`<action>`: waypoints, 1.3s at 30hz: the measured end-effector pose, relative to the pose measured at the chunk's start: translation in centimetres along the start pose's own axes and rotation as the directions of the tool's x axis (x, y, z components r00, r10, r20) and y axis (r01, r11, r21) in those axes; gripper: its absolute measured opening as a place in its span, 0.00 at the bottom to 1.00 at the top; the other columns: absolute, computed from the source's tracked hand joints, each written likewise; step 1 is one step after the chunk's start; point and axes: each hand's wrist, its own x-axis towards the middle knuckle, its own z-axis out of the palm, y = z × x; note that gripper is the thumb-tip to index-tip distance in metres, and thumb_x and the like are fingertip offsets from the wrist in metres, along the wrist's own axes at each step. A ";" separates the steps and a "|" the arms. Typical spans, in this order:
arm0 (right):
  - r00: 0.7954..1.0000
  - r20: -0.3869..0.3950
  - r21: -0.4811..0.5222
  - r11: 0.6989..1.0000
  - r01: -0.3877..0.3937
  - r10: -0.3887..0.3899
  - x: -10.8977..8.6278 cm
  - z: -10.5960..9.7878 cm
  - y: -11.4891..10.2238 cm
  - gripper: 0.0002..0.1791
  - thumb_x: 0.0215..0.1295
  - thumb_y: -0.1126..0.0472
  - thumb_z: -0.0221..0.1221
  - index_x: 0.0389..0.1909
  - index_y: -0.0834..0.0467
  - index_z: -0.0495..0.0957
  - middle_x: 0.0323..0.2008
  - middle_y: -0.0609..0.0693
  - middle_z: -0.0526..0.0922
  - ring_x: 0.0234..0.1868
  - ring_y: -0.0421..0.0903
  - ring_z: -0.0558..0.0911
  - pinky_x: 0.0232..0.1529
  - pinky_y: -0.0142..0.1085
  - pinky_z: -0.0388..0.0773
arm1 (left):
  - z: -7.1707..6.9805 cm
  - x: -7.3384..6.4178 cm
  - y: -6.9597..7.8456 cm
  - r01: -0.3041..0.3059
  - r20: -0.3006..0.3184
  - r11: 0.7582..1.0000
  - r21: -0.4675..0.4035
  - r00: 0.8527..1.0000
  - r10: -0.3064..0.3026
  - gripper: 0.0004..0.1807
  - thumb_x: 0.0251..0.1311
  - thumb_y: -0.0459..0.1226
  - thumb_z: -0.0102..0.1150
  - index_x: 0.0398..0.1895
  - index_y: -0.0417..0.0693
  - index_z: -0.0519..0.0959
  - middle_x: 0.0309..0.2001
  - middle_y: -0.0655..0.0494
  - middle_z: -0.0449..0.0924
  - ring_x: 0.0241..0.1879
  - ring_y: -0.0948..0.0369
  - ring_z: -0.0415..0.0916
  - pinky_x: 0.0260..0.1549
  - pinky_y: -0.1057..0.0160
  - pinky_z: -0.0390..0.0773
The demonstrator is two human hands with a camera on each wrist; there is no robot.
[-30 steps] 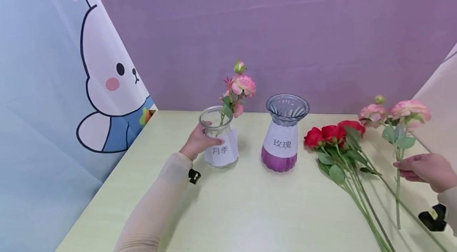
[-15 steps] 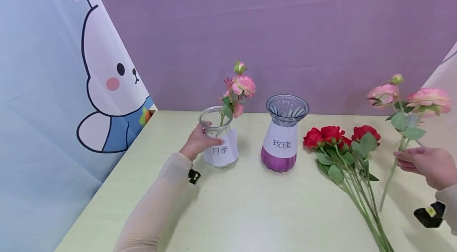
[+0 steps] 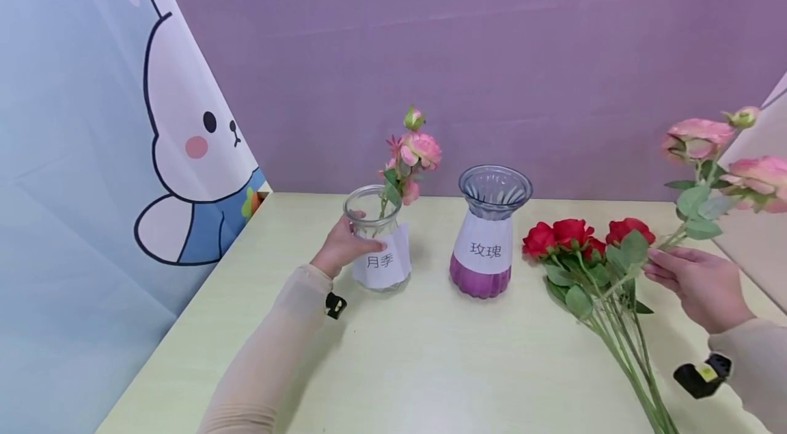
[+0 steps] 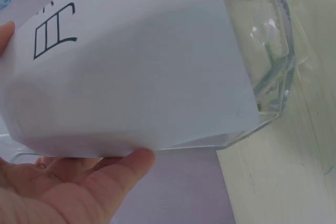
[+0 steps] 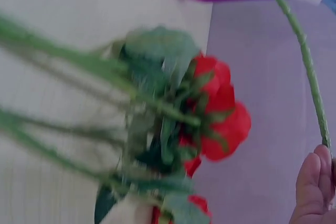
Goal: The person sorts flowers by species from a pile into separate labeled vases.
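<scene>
My left hand (image 3: 344, 246) grips the side of a clear glass vase (image 3: 369, 221) that stands upright on the table. A white paper label (image 4: 136, 77) wraps the vase, with my thumb against it. Inside leans one pink flower stem (image 3: 421, 149). At the right, my right hand (image 3: 701, 283) pinches the green stem (image 5: 307, 61) of another pink artificial flower (image 3: 701, 137). Its blooms tilt up and right, while the stem's lower end points left over the red roses (image 3: 572, 232), which lie on the table.
Between the clear vase and the roses stands a purple-tinted glass vase (image 3: 482, 280) with its own white label. Behind is a purple backdrop (image 3: 492, 65). A blue cloth (image 3: 67, 215) with a cartoon rabbit hangs at the left of the pale table (image 3: 418, 359).
My right hand has lifted the pink flower off the table area and moved left, tilting its stem towards the vases. A red rose shifted slightly. My left hand stays on the clear vase.
</scene>
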 end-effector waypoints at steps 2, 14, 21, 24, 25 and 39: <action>1.000 0.019 0.049 0.999 -0.007 0.006 -0.1 0.7 0.1 0.12 0.65 0.71 0.57 0.26 0.57 0.84 0.26 0.49 0.85 0.26 0.43 0.86 0.30 0.30 0.82 | 0.0 0.0 0.0 -0.004 0.001 1.000 -0.001 1.000 0.004 0.43 0.46 0.31 0.72 0.66 0.42 0.60 0.65 0.39 0.65 0.65 0.43 0.61 0.63 0.43 0.60; 0.998 0.007 0.274 0.960 0.060 -0.064 -0.8 7.4 1.1 0.20 0.63 0.77 0.55 0.42 0.59 0.54 0.28 0.53 0.85 0.25 0.47 0.86 0.30 0.37 0.83 | -0.1 0.1 0.1 -0.011 0.001 1.000 -0.015 1.000 0.011 0.44 0.46 0.30 0.71 0.67 0.41 0.59 0.65 0.39 0.65 0.65 0.44 0.61 0.64 0.44 0.60; 0.983 -0.085 0.323 0.928 0.183 -0.164 -1.2 11.3 1.9 0.20 0.61 0.76 0.57 0.48 0.60 0.60 0.28 0.52 0.82 0.28 0.45 0.86 0.28 0.40 0.83 | -0.1 0.1 0.2 -0.011 0.005 1.000 -0.021 1.000 0.011 0.44 0.46 0.30 0.71 0.67 0.41 0.59 0.65 0.39 0.64 0.65 0.43 0.61 0.64 0.44 0.60; 0.977 -0.110 0.352 0.913 0.209 -0.181 -1.5 12.6 1.9 0.21 0.60 0.77 0.58 0.49 0.60 0.62 0.27 0.53 0.84 0.29 0.45 0.86 0.27 0.39 0.82 | 0.0 0.2 0.2 -0.010 0.008 1.000 -0.021 1.000 0.010 0.44 0.46 0.30 0.71 0.67 0.41 0.59 0.65 0.40 0.64 0.65 0.43 0.61 0.64 0.44 0.60; 0.975 -0.128 0.346 0.914 0.214 -0.181 -1.7 13.0 1.9 0.20 0.60 0.76 0.59 0.48 0.61 0.63 0.27 0.53 0.84 0.29 0.45 0.86 0.27 0.39 0.82 | 0.0 0.1 0.2 -0.009 0.008 1.000 -0.019 1.000 0.009 0.44 0.46 0.31 0.71 0.67 0.41 0.59 0.65 0.40 0.64 0.65 0.43 0.61 0.64 0.44 0.60; 0.898 -0.362 0.320 0.872 0.372 -0.250 -2.6 20.2 3.1 0.11 0.59 0.79 0.58 0.40 0.63 0.76 0.21 0.53 0.75 0.25 0.44 0.84 0.26 0.35 0.82 | 0.1 0.1 -0.1 0.013 0.000 1.000 -0.010 1.000 -0.013 0.46 0.45 0.33 0.72 0.68 0.44 0.58 0.68 0.40 0.61 0.67 0.44 0.58 0.64 0.44 0.59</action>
